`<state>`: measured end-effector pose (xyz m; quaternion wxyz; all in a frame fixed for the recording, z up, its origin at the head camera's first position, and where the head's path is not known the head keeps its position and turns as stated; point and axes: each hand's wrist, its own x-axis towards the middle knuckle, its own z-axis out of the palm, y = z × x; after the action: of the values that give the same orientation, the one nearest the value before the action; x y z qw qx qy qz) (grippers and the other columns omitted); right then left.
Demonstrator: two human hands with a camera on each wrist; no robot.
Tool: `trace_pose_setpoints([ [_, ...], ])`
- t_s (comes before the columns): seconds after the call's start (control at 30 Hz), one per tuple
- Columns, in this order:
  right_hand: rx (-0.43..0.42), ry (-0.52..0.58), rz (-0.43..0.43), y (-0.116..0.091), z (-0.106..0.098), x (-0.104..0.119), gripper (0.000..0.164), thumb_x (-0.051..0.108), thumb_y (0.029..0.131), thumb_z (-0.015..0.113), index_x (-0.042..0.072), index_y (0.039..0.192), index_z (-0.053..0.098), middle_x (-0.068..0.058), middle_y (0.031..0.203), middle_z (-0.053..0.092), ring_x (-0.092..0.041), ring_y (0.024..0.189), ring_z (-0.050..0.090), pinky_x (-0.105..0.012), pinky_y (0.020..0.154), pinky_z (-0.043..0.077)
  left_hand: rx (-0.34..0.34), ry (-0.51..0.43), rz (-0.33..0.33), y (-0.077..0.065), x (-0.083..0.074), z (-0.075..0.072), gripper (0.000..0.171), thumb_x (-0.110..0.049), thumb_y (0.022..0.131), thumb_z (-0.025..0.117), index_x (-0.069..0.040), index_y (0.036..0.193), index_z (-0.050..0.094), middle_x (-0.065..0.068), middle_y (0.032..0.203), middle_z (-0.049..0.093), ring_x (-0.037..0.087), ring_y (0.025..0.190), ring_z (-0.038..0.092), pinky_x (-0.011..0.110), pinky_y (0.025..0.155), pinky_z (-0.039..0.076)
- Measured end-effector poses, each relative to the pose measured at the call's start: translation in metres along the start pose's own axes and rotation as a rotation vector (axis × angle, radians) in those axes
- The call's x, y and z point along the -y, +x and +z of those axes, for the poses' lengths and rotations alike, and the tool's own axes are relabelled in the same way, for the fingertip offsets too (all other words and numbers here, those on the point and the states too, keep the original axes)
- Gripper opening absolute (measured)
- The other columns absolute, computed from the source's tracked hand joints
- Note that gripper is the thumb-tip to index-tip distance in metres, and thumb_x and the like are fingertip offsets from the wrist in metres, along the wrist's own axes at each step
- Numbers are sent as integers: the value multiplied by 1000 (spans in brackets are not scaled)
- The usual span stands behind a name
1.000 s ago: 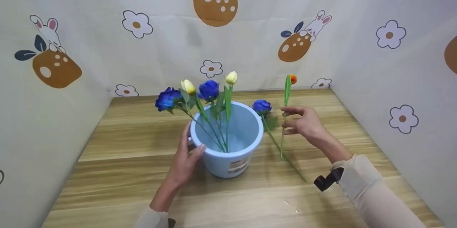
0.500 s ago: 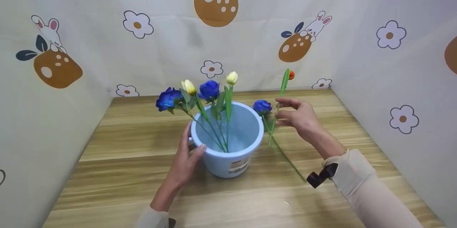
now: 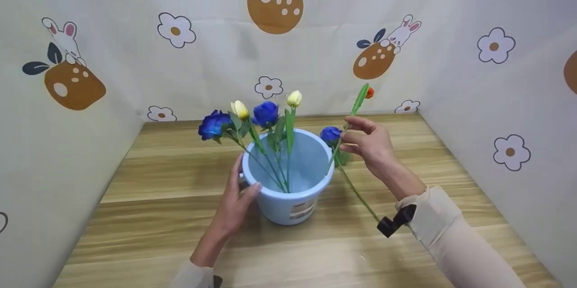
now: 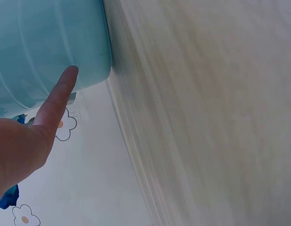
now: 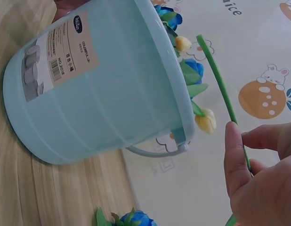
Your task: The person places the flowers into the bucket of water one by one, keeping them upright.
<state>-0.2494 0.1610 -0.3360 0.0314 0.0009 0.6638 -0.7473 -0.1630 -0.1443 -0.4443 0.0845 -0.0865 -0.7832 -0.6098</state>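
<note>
A light blue bucket [image 3: 295, 209] stands upright on the wooden table, holding two blue roses [image 3: 266, 114] and two pale yellow tulips [image 3: 294, 98]. My left hand [image 3: 233, 209] rests against its left side, thumb at the rim; the left wrist view shows one straight finger [image 4: 58, 96] on the outer wall. My right hand [image 3: 372, 144] pinches the green stem [image 5: 221, 87] of an orange tulip [image 3: 369, 93] between thumb and fingers. The tulip leans with its bloom up and right, and its lower stem end overlaps the bucket's right rim in the head view.
Another blue rose [image 3: 331, 135] lies on the table right of the bucket, its long stem running toward the front under my right forearm. The bucket's handle [image 5: 155, 153] hangs at its side. Patterned cloth walls [image 3: 216, 62] enclose the table at the back and both sides.
My right hand has moved left toward the bucket with the orange tulip, which now tilts more; its stem end has come up to the rim. The left hand and bucket have stayed put.
</note>
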Motion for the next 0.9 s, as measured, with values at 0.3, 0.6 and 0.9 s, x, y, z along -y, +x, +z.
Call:
trace_pose_setpoints([
  [0.3,-25,-34,-52,1,16,-6,46,-8,80,67,7,123,60,-17,122,47,-24,86,67,-34,75,57,-11,6,-11,-1,-2,1,72,-42,92,55,-46,148,10,-4,155,21,24,137,31,50,106,35],
  [0.6,3,-83,-130,-3,28,-12,48,-10,78,67,8,122,60,-15,119,48,-27,94,64,-36,73,58,-7,7,-28,0,-2,1,73,-44,92,55,-48,148,9,-4,156,19,26,136,32,51,104,37],
  [0.9,29,-163,-256,-5,43,-18,46,-12,76,66,6,118,61,-17,112,52,-20,79,65,-38,67,59,-2,-19,-13,0,1,1,73,-39,93,56,-44,149,11,-1,155,22,32,133,35,53,101,40],
])
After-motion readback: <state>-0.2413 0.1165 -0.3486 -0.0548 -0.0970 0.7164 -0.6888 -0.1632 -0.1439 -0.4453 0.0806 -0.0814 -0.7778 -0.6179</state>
